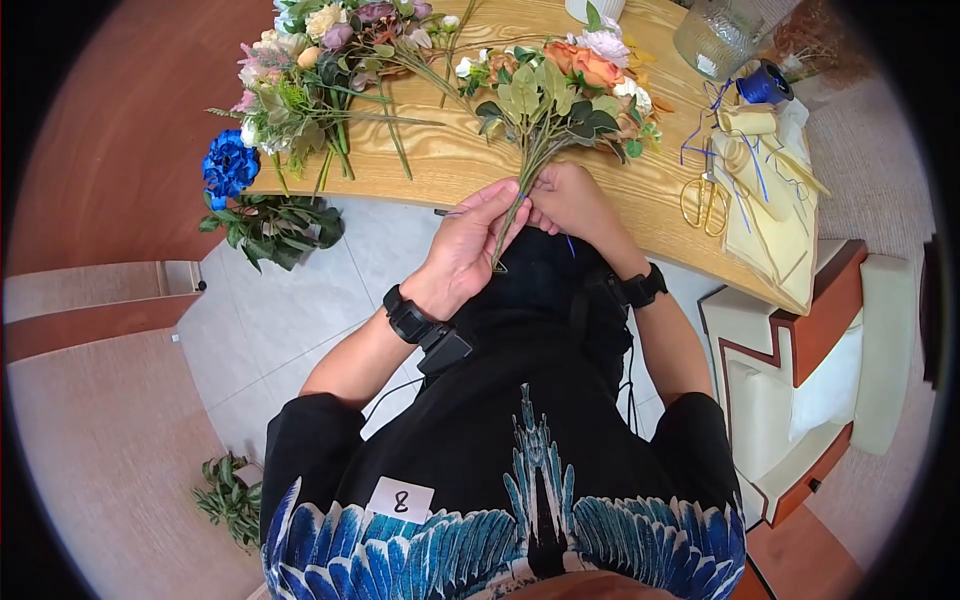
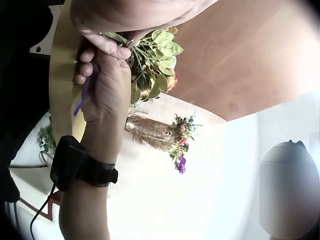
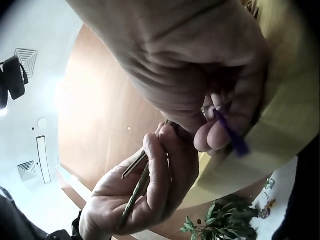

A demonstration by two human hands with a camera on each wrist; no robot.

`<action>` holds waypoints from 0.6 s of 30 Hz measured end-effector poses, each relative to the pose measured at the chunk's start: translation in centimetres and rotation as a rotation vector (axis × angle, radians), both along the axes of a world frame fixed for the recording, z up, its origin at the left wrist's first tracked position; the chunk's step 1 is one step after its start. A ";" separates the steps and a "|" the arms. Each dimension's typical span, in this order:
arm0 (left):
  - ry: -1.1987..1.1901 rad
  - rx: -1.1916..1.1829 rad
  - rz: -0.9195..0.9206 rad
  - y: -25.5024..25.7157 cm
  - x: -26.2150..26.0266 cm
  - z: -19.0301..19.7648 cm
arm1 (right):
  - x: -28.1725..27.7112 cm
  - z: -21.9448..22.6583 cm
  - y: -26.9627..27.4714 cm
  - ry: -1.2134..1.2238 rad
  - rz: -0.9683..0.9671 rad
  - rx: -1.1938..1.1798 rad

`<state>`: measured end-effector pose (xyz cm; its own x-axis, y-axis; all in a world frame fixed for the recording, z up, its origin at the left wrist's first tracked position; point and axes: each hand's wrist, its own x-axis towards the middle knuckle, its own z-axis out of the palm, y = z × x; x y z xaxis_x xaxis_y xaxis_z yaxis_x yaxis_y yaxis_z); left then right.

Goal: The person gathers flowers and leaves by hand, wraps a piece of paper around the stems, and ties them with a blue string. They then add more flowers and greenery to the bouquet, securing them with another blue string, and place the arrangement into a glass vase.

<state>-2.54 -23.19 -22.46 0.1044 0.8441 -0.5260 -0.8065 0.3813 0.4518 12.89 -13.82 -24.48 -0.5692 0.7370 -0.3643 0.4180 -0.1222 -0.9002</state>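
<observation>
My left hand (image 1: 468, 248) grips the stems of a bouquet (image 1: 545, 98) of artificial flowers, with orange, lilac and white blooms above green leaves. The cut stem ends (image 3: 134, 197) stick out below its fingers in the right wrist view. Against the far side of the stems, my right hand (image 1: 578, 208) pinches a thin blue-purple ribbon (image 3: 233, 136) between thumb and fingers. A tail of that ribbon hangs beneath the right hand; the part at the stems is largely hidden by the fingers.
More artificial flowers (image 1: 310, 90) lie on the wooden table (image 1: 400, 170) at left, near a blue bloom (image 1: 231, 163). To the right are gold-handled scissors (image 1: 705, 200), a blue ribbon spool (image 1: 765, 84), cream wrapping paper (image 1: 765, 235) and a glass vase (image 1: 718, 40).
</observation>
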 end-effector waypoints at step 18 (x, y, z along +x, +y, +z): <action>-0.141 -0.031 0.016 -0.2 0.3 -0.8 | 0.6 0.8 -1.4 -0.168 -0.147 0.696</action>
